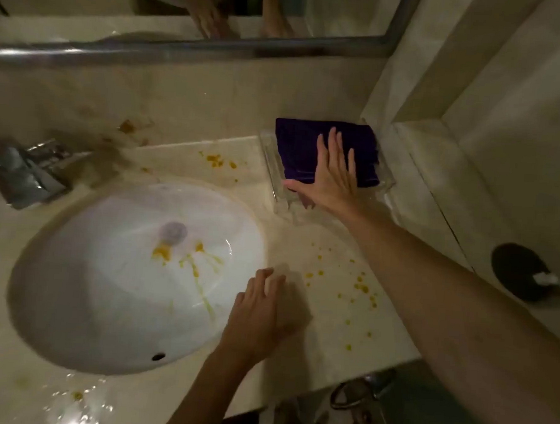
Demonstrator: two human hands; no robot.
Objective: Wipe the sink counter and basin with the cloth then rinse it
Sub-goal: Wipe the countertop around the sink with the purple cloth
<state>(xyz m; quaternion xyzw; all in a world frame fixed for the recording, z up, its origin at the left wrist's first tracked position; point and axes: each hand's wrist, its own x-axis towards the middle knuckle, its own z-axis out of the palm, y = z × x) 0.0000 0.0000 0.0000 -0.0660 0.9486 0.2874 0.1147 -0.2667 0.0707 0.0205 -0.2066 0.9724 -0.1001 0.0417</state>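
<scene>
Cloth (325,149), dark purple and folded, is seen lying in a clear tray (270,158) at the back right of the counter (331,313), close against the side wall. The right hand (331,179) is laid flat on the near part of the cloth, fingers spread and extended, thumb stretched out to the left along the cloth's front edge; nothing is gripped by it. The left hand (262,312) is rested on the counter just right of the basin (120,284), fingers loosely curved and open, with nothing held.

Orange-yellow spots are scattered over the counter to the right of the left hand, and more are seen behind the basin near the tray. Streaks of the same colour are seen running down inside the white basin from beside the drain (173,231). The tap (28,173) is set at the left behind the basin and is blurred. A wet sheen is shown on the counter's front edge at the lower left. A mirror (186,6) with a metal frame is mounted above the backsplash, and both hands are reflected in it.
</scene>
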